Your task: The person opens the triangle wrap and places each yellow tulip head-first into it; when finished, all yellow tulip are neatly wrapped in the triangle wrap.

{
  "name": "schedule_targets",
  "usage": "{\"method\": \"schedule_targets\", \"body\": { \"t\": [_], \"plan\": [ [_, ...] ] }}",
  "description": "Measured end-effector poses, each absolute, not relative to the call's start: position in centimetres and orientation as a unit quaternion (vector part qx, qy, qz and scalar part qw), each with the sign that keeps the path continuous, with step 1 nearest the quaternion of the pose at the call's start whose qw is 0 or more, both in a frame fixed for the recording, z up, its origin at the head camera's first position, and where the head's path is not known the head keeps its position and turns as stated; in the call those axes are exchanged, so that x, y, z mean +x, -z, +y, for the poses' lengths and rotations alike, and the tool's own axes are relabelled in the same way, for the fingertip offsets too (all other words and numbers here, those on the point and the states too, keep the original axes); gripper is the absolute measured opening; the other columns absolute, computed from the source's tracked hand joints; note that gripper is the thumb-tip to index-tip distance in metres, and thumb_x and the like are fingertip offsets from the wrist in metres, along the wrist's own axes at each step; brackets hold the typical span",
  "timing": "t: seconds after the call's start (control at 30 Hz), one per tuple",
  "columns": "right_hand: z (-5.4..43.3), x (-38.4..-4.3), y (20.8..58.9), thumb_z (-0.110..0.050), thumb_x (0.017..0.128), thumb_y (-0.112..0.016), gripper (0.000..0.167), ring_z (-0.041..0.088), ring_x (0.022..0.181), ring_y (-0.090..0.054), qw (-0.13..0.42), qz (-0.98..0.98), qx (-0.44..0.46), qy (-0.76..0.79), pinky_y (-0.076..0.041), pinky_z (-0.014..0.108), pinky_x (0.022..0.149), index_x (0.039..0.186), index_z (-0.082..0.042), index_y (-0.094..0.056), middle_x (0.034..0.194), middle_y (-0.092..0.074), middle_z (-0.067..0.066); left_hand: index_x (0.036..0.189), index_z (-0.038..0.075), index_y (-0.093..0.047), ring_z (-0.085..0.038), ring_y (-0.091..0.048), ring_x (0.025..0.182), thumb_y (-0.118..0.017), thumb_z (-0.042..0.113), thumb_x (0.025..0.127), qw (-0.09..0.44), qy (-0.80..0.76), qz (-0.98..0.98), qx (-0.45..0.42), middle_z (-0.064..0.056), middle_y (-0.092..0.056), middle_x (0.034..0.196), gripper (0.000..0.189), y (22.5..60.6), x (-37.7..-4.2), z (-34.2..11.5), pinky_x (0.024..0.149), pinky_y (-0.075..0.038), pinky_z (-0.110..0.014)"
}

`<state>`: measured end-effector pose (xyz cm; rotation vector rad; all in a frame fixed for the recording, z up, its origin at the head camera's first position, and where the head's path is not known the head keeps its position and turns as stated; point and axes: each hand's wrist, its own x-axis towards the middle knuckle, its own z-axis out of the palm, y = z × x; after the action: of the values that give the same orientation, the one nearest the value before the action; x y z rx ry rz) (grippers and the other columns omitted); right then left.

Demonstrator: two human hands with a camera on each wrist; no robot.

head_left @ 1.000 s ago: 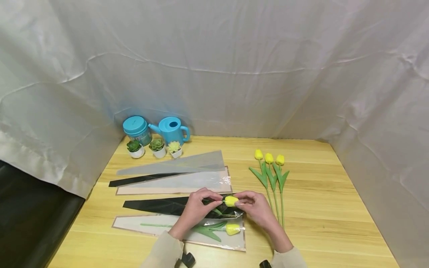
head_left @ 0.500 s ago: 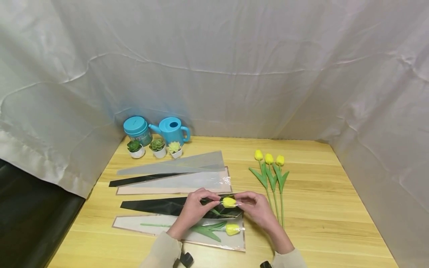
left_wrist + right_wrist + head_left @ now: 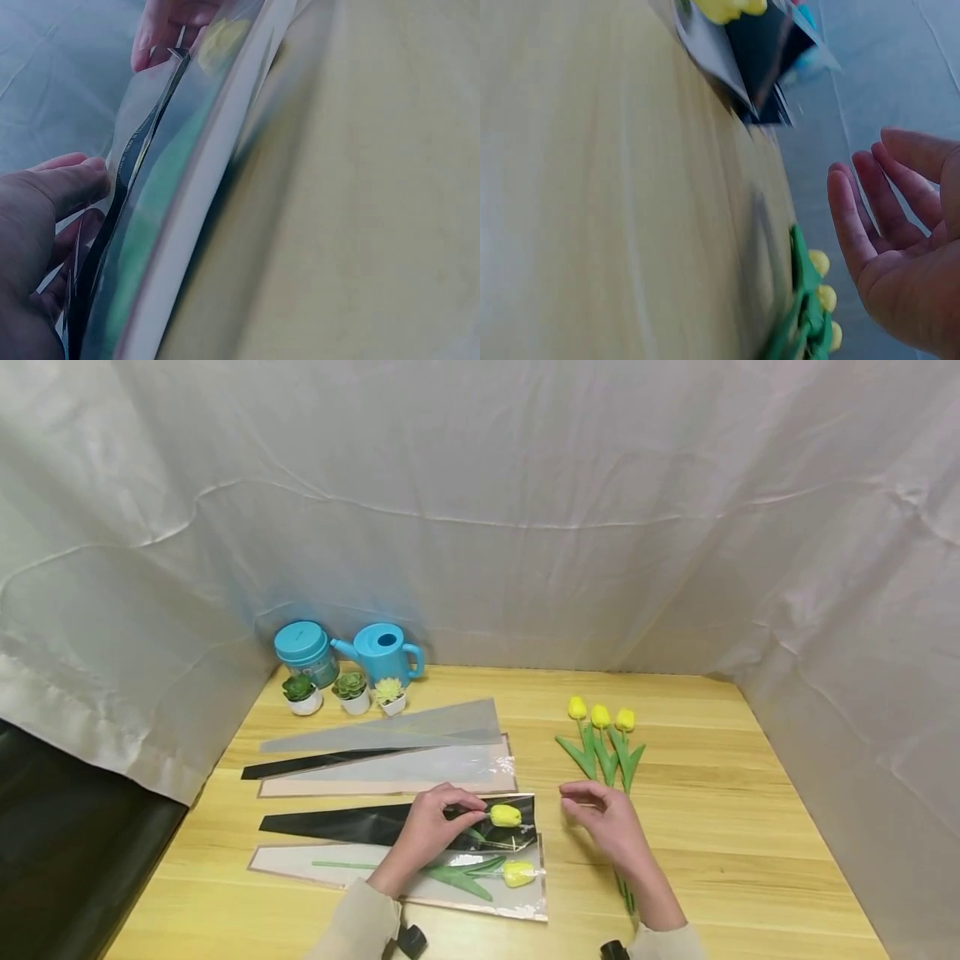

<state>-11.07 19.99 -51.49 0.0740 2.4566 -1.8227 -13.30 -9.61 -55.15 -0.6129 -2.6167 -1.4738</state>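
A yellow tulip [image 3: 506, 816] lies in a black-backed clear flower sleeve [image 3: 333, 827] near the table's front. Just below its bloom, my left hand [image 3: 435, 822] pinches it with thumb and fingers, partly covering stem and leaves. In the left wrist view, clear film and a dark edge run beside the left hand [image 3: 34, 232]. My right hand [image 3: 615, 831] hovers to the right of the sleeve's wide end, holding nothing, its fingers loosely bent in the right wrist view. Below, a second yellow tulip [image 3: 518, 873] lies in a white, pink-edged sleeve [image 3: 288, 862].
Three loose yellow tulips [image 3: 600, 717] lie at the right, their stems partly behind my right forearm. More flat sleeves [image 3: 405, 768] are spread at the left. Three small potted succulents [image 3: 351, 693], a blue watering can [image 3: 381, 652] and a blue lidded tub [image 3: 306, 652] stand behind them.
My right hand has let go at the bloom end and moved right, towards the loose tulips. The left hand, the tulip and the black sleeve have shifted slightly left.
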Motion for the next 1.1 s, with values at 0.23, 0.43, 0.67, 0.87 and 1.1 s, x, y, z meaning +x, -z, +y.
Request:
{"method": "schedule_targets", "body": {
  "t": [0.23,0.43,0.67,0.87,1.1],
  "plan": [
    [23.2,-11.0,51.0,-0.019,0.100,-0.071,0.034,0.008,0.104,-0.066,0.013,0.814,0.056,0.578,-0.054,0.016,0.089,0.128,-0.001,-0.069,0.126,-0.069,0.018,0.100,0.028,-0.083,-0.001,-0.067,0.094,-0.085,0.025,0.087,0.036,0.468,-0.861,-0.194,0.021,-0.074,0.098,0.014,55.6,-13.3,-9.6,0.088,-0.058,-0.030],
    [25.7,-10.8,50.8,-0.023,0.101,-0.070,0.037,0.003,0.098,-0.066,0.002,0.828,0.100,0.552,-0.057,0.020,0.086,0.132,-0.002,-0.067,0.129,-0.068,0.017,0.098,0.031,-0.082,0.001,-0.066,0.093,-0.086,0.026,0.086,0.038,0.461,-0.863,-0.203,0.021,-0.074,0.097,0.013,56.0,-13.4,-9.6,0.088,-0.058,-0.030],
    [27.3,-10.8,51.3,-0.023,0.102,-0.069,0.038,0.006,0.098,-0.069,0.016,0.834,0.144,0.532,-0.058,0.022,0.083,0.134,-0.002,-0.066,0.130,-0.068,0.018,0.097,0.032,-0.082,-0.002,-0.068,0.092,-0.086,0.025,0.086,0.042,0.452,-0.866,-0.208,0.019,-0.074,0.097,0.014,56.1,-13.3,-9.6,0.089,-0.058,-0.034],
    [27.8,-10.8,51.9,-0.025,0.101,-0.070,0.039,0.000,0.094,-0.063,0.023,0.842,0.161,0.515,-0.056,0.021,0.081,0.133,-0.003,-0.067,0.129,-0.068,0.017,0.097,0.032,-0.081,-0.004,-0.068,0.093,-0.085,0.025,0.088,0.032,0.448,-0.870,-0.203,0.019,-0.075,0.098,0.012,55.9,-13.2,-9.5,0.089,-0.058,-0.034],
    [27.9,-10.8,52.6,-0.022,0.101,-0.070,0.038,0.009,0.097,-0.064,0.043,0.839,0.170,0.515,-0.054,0.018,0.079,0.133,-0.002,-0.066,0.124,-0.070,0.016,0.098,0.031,-0.082,-0.004,-0.068,0.095,-0.084,0.023,0.088,0.022,0.449,-0.871,-0.200,0.018,-0.075,0.100,0.013,55.7,-13.2,-9.5,0.090,-0.058,-0.034]
  ]
}}
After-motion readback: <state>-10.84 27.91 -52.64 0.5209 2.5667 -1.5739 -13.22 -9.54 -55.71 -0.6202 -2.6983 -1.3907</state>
